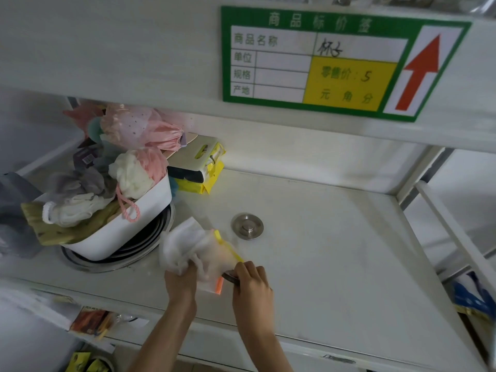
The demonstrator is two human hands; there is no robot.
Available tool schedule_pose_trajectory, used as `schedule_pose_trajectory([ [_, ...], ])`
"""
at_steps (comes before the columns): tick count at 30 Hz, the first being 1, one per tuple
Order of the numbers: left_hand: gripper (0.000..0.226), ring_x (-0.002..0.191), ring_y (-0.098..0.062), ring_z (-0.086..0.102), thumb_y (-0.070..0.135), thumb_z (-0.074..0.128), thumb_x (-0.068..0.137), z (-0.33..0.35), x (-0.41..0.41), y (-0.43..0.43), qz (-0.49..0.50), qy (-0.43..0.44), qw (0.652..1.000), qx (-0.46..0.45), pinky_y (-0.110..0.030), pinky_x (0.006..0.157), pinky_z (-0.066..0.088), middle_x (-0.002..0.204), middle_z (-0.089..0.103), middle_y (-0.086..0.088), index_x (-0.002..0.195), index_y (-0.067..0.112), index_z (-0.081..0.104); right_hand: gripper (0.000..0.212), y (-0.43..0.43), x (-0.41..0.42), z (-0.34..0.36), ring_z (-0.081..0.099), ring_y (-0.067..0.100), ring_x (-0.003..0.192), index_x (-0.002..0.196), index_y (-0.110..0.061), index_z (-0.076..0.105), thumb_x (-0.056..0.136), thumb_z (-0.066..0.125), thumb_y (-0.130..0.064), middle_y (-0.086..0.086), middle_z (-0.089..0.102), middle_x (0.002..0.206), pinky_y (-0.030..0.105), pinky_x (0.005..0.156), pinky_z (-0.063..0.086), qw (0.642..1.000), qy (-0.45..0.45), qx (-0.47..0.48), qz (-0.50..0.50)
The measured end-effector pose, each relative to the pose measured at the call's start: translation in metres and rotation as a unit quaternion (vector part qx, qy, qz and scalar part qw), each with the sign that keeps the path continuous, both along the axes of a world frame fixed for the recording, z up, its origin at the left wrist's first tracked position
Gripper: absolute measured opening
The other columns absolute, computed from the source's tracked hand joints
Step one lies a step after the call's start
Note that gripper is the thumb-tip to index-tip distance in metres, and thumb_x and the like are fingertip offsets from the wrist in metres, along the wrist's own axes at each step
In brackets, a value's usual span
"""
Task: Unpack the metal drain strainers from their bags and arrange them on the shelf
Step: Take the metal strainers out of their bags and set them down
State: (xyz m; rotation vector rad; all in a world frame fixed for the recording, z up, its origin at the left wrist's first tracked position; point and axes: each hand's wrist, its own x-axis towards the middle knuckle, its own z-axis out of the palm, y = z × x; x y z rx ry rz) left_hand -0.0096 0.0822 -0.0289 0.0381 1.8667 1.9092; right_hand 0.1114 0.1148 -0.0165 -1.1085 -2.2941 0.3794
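Note:
One round metal drain strainer (247, 226) lies flat on the white shelf (335, 237), near its middle. Just in front of it my left hand (180, 280) clutches crumpled clear plastic bags (188, 248) with yellow and orange edges. My right hand (251, 283) pinches the rim of a second metal strainer (230, 278) that sticks partly out of a bag's mouth. Most of that strainer is hidden by the bag and my fingers.
A white basin (139, 224) heaped with cloths and bath puffs sits on stacked metal pans (150, 237) at the shelf's left. Yellow packets (201, 178) lie behind it. A green price label (335, 63) hangs on the upper shelf's front edge. Packaged goods hang below left.

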Motion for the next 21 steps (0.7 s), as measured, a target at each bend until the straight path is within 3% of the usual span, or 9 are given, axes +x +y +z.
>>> schedule_pose_trajectory([
  [2,0.009,0.083,-0.025,0.052,0.002,0.052,0.091,-0.002,-0.003,-0.004,-0.002,-0.014,1.0,-0.005,-0.033,0.074,0.042,0.077,0.051,-0.001,0.09,0.011,0.049,0.043,0.009,0.0,-0.012,0.054,0.022,0.062,0.069,-0.018,0.054,0.045,0.077,0.009,-0.004,0.061,0.07,0.025,0.04,0.042,1.0,-0.005,0.023,-0.006],
  [4,0.009,0.077,-0.026,0.055,0.003,0.056,0.087,-0.004,-0.005,-0.006,-0.014,-0.013,0.999,-0.032,-0.032,0.067,0.044,0.078,0.058,-0.008,0.083,0.01,0.056,0.03,0.016,-0.003,-0.023,0.053,0.022,0.067,0.066,-0.017,0.057,0.05,0.072,0.005,-0.002,0.062,0.07,0.025,0.048,0.049,0.999,-0.016,0.031,-0.001],
  [6,0.005,0.078,-0.026,0.058,0.005,0.061,0.084,-0.007,-0.006,-0.009,-0.035,0.002,0.998,-0.052,-0.031,0.066,0.044,0.084,0.062,-0.013,0.088,0.008,0.06,0.018,0.022,-0.007,-0.029,0.052,0.022,0.074,0.066,-0.017,0.061,0.056,0.063,-0.002,-0.001,0.063,0.073,0.026,0.056,0.053,1.0,-0.02,0.017,0.007],
  [8,0.007,0.08,-0.026,0.058,0.005,0.062,0.083,-0.008,-0.009,-0.013,-0.049,0.013,0.996,-0.066,-0.031,0.068,0.043,0.083,0.062,-0.013,0.089,0.007,0.061,0.02,0.03,-0.011,-0.035,0.048,0.022,0.081,0.072,-0.016,0.064,0.057,0.062,-0.002,0.001,0.062,0.077,0.026,0.058,0.054,1.0,-0.016,-0.02,0.012],
  [11,0.007,0.079,-0.026,0.057,0.004,0.062,0.083,-0.008,-0.016,-0.019,-0.054,0.035,0.994,-0.093,-0.032,0.068,0.042,0.082,0.06,-0.015,0.089,0.003,0.059,0.025,0.037,-0.013,-0.036,0.047,0.028,0.098,0.088,-0.012,0.066,0.069,0.068,0.004,0.01,0.057,0.099,0.03,0.068,0.052,0.995,-0.047,-0.082,0.017],
  [13,0.01,0.079,-0.027,0.056,0.005,0.063,0.083,-0.007,-0.018,-0.024,-0.057,0.06,0.991,-0.109,-0.031,0.067,0.04,0.083,0.059,-0.016,0.091,-0.001,0.059,0.024,0.038,-0.014,-0.032,0.044,0.033,0.108,0.1,-0.01,0.064,0.081,0.059,0.002,0.014,0.049,0.116,0.034,0.081,0.047,0.991,-0.069,-0.112,0.03],
  [15,0.019,0.081,-0.026,0.057,0.008,0.066,0.084,-0.006,-0.019,-0.028,-0.058,0.082,0.989,-0.104,-0.03,0.067,0.039,0.086,0.061,-0.016,0.096,-0.005,0.06,0.03,0.039,-0.017,-0.034,0.05,0.033,0.111,0.098,-0.015,0.065,0.072,0.069,0.0,0.012,0.053,0.116,0.037,0.082,0.051,0.991,-0.091,-0.098,0.018],
  [18,0.044,0.088,-0.03,0.063,0.029,0.074,0.077,-0.003,-0.019,-0.034,-0.065,0.112,0.987,-0.091,-0.036,0.073,0.048,0.092,0.066,-0.019,0.1,-0.006,0.061,0.046,0.036,-0.022,-0.033,0.065,0.028,0.09,0.084,-0.027,0.069,0.046,0.084,-0.008,0.005,0.064,0.098,0.044,0.085,0.054,0.987,-0.132,-0.091,-0.006],
  [21,0.073,0.084,-0.029,0.066,0.06,0.064,0.058,-0.001,-0.019,-0.041,-0.089,0.153,0.981,-0.086,-0.043,0.076,0.053,0.09,0.069,-0.019,0.099,0.0,0.063,0.048,0.032,-0.025,-0.031,0.065,0.024,0.077,0.077,-0.028,0.07,0.037,0.086,-0.008,0.002,0.065,0.089,0.035,0.073,0.057,0.985,-0.152,-0.086,-0.009],
])
